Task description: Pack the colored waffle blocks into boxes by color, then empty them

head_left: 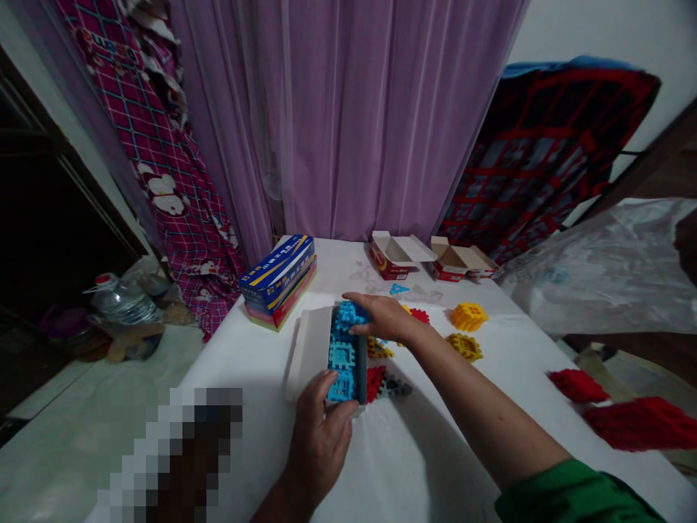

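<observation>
Left hand [322, 428] around one box [362, 367], right hand [388, 318] around one blue block [347, 317] (two stacked cartons [280, 276] nearby)

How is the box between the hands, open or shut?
The box is open: its white lid is folded out to the left, and blue pieces show inside.

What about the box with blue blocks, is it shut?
No, the box has its white flap folded out, and blue blocks show inside.
</observation>
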